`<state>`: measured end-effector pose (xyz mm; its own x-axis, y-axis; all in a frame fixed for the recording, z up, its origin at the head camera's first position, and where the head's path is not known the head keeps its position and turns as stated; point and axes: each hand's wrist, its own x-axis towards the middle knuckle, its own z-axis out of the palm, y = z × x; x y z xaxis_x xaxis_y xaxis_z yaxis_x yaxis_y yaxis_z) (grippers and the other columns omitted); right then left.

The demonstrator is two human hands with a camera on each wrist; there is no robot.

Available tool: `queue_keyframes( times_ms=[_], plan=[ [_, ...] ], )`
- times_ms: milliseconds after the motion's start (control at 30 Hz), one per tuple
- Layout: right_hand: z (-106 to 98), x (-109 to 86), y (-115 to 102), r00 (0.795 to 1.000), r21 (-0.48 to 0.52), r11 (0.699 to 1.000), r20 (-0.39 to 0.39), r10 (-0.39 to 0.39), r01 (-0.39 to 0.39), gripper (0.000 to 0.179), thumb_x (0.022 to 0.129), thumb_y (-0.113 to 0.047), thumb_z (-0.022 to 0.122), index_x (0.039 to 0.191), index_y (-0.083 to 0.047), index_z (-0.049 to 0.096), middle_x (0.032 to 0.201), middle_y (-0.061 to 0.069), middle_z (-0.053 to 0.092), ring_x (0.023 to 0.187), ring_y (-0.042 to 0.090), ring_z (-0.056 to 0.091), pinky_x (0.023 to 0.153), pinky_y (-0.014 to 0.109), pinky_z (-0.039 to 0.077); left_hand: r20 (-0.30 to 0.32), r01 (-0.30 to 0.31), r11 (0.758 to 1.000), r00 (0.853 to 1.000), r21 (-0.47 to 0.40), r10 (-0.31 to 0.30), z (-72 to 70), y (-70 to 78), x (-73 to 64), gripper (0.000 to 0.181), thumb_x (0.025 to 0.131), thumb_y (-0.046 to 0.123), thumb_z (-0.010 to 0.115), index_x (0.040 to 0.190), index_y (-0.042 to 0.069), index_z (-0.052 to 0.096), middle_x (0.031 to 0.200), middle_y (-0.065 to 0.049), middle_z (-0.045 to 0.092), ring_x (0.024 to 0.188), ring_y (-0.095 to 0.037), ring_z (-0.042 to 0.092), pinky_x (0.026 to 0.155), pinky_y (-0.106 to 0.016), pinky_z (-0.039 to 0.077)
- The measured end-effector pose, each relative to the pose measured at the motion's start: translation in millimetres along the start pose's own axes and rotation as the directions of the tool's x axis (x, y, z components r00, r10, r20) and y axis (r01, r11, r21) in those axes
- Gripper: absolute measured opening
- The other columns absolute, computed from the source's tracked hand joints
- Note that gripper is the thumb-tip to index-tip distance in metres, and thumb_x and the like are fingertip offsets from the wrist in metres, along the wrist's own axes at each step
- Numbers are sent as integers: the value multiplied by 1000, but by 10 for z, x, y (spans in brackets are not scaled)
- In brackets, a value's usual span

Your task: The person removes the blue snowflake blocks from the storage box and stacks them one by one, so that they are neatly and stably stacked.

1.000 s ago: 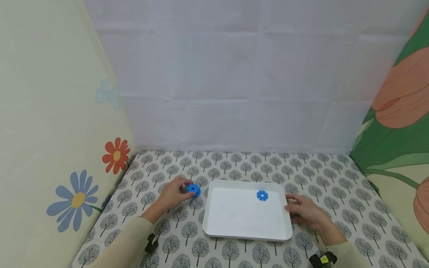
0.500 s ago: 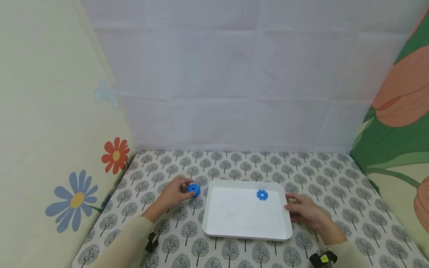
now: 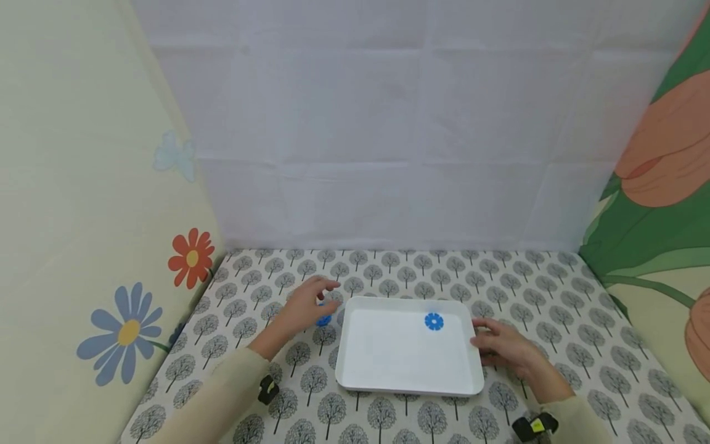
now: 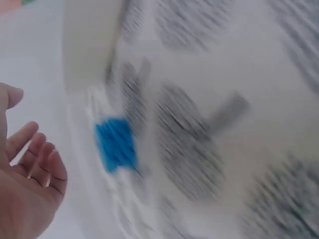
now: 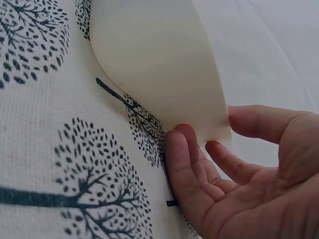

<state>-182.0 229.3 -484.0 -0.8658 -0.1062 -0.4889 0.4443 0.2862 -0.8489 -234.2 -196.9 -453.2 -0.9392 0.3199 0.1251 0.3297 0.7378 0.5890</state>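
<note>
My left hand (image 3: 302, 306) hovers over the tablecloth left of the white tray (image 3: 394, 357), fingers loosely extended and holding nothing. Just below it, partly hidden by the thumb in the head view, are blue notched plastic discs (image 3: 324, 320). The left wrist view shows them as a blurred blue stack (image 4: 117, 144) on the cloth, apart from the left hand (image 4: 32, 194). One blue notched disc (image 3: 434, 321) lies flat in the tray, towards its far right corner. My right hand (image 3: 507, 351) holds the tray's right edge; up close, thumb and bent fingers (image 5: 182, 159) meet its rim and outer wall.
A white tablecloth (image 3: 388, 420) printed with dark trees lies under everything. A pale hanging sheet (image 3: 355, 123) closes off the back, with flower-patterned panels (image 3: 89, 216) at the sides. Black bands (image 3: 269, 390) are on both wrists.
My left hand has let go of the blue discs and lifted slightly up and to the right, leaving them on the cloth. The right hand and tray have stayed put.
</note>
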Motion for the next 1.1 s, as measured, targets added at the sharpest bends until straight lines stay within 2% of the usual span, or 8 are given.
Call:
queue_keyframes(
  times_ms=[167,267,467,600,833,1100],
  plan=[
    [1,-3,-2,1000,2,1000,11,-9,9,62,97,-14,67,150,2,40,129,22,62,101,25,67,85,43,58,63,28,1000,998,-1,-28,117,331,95,50,94,31,72,138,11,61,127,-11,59,99,-20,56,74,-34,51],
    [7,-8,7,1000,-1,1000,7,-25,25,61,97,-14,66,150,2,41,127,21,63,100,25,68,85,43,58,94,16,1000,995,-11,-15,213,491,139,50,94,32,72,139,11,60,130,-11,58,102,-21,58,76,-34,52],
    [12,-8,31,999,-23,998,-2,-51,51,60,97,-15,67,149,3,42,127,20,64,99,24,67,84,43,58,133,-4,999,991,-38,9,433,740,208,51,94,34,72,138,11,60,129,-12,58,104,-24,59,76,-36,52],
    [9,-5,44,999,-19,998,1,-53,53,60,97,-15,67,149,3,42,128,21,63,100,24,67,84,43,58,145,-8,1000,989,-9,9,587,898,236,53,93,38,74,138,14,61,128,-10,60,104,-24,61,78,-35,54],
    [20,-19,61,998,-15,997,1,-69,69,58,97,-15,66,148,3,43,126,20,64,100,24,67,84,43,58,165,11,999,986,30,-16,839,1059,277,54,90,41,77,136,17,62,126,-8,61,103,-23,63,80,-36,54],
    [5,-19,70,997,-14,997,8,-77,77,59,97,-15,67,148,3,43,127,20,64,100,24,67,84,43,58,186,61,998,980,33,-66,1024,1179,302,58,87,45,78,136,18,62,129,-9,62,121,-30,58,97,-45,51]
  ],
)
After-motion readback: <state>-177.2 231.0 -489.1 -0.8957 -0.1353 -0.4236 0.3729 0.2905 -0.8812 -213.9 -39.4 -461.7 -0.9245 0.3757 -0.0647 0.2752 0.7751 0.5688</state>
